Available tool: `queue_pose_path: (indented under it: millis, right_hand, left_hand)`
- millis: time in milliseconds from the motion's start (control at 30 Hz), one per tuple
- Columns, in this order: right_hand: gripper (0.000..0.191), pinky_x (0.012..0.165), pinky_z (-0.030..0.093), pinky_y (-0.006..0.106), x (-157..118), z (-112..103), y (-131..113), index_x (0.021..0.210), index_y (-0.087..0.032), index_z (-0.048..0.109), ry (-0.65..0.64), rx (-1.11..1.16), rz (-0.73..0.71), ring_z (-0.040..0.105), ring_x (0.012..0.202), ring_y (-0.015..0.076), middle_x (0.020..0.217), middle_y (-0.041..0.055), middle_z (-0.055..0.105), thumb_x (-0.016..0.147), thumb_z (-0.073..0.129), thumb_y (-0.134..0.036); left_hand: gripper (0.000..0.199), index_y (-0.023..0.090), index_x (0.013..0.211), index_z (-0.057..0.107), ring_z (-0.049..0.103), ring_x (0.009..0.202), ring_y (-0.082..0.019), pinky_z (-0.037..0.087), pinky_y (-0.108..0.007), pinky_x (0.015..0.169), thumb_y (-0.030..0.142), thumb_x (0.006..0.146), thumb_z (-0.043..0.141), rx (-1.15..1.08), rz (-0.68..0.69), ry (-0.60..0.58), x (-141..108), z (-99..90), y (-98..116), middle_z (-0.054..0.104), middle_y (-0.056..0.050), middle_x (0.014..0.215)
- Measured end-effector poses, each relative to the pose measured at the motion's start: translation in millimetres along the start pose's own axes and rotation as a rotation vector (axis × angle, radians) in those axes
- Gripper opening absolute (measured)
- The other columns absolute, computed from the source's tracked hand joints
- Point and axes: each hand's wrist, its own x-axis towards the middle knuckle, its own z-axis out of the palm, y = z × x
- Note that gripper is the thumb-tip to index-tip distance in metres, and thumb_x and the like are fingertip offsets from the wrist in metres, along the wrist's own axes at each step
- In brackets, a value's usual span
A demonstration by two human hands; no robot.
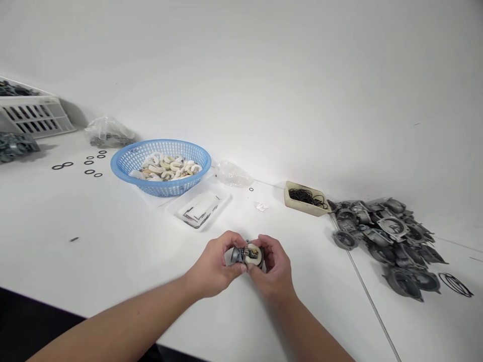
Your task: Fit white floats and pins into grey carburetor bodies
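Observation:
A grey metal part (237, 255) with a cream U-shaped piece (253, 255) and small brass bits in it is held between both hands, over the white table. My left hand (221, 266) grips its left end, thumb in front and fingers behind. Around the right side are the closed fingers of my right hand (272, 266), with the thumb near the cream piece. Behind the hands, a shallow white tray (222, 202) has thin dark pins in it. A blue basket (162, 189) farther back holds many cream U-shaped pieces.
At the right lies a heap of grey metal housings (392, 229), beside a cream box (302, 205) of black rings. Large black rings (455, 284) lie near the heap. Farther left are small black rings (89, 172), a plastic bag (109, 133) and a white crate (41, 118).

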Motion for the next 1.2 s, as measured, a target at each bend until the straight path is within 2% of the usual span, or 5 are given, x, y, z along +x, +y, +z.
queue_pose_path:
  millis: [200,567,900,1067,1200]
  right_hand:
    - [0.05,0.072,0.056,0.035,0,0,-2,0.109,-0.024,0.054,-0.006,0.024,0.051,0.065,0.081,0.0213,0.096,0.0045,0.064,0.061,0.068,-0.018]
    - [0.051,0.075,0.054,0.036,-1,1,-6,0.11,-0.024,0.054,-0.01,-0.006,0.025,0.062,0.083,0.0208,0.095,0.0036,0.061,0.062,0.07,-0.023]
    - [0.049,0.067,0.051,0.033,1,-1,-3,0.109,-0.024,0.053,-0.096,-0.066,-0.018,0.059,0.078,0.0189,0.092,0.0025,0.057,0.063,0.069,-0.025]
    - [0.043,0.064,0.051,0.031,0,2,-7,0.104,-0.023,0.054,-0.052,-0.117,-0.028,0.058,0.074,0.0176,0.088,0.0017,0.057,0.065,0.071,-0.026]
    - [0.044,0.065,0.052,0.033,-2,3,-8,0.102,-0.023,0.054,-0.016,-0.175,-0.049,0.059,0.074,0.0185,0.087,0.0016,0.058,0.063,0.072,-0.025]
  left_hand:
    - [0.03,0.021,0.096,0.052,0.059,0.091,-0.018,0.048,-0.032,0.08,0.019,0.071,0.067,-0.022,0.008,0.007,0,1.1,-2,0.064,-0.004,0.098]
    - [0.03,0.022,0.105,0.05,0.056,0.104,-0.019,0.046,-0.035,0.09,0.014,0.077,0.059,-0.077,0.038,-0.082,0,-3.7,-5,0.06,-0.004,0.108]
    - [0.029,0.022,0.105,0.052,0.058,0.103,-0.019,0.048,-0.035,0.09,0.017,0.077,0.059,-0.087,0.054,-0.118,1,-8.2,-6,0.062,-0.004,0.108]
    - [0.027,0.024,0.103,0.057,0.062,0.094,-0.015,0.051,-0.03,0.083,0.017,0.077,0.057,0.153,0.136,0.064,-4,-2.4,-1,0.065,-0.001,0.101]
    - [0.022,0.024,0.096,0.059,0.063,0.083,-0.014,0.048,-0.019,0.053,0.019,0.075,0.057,0.308,0.096,0.256,-9,5.1,2,0.067,0.001,0.09]
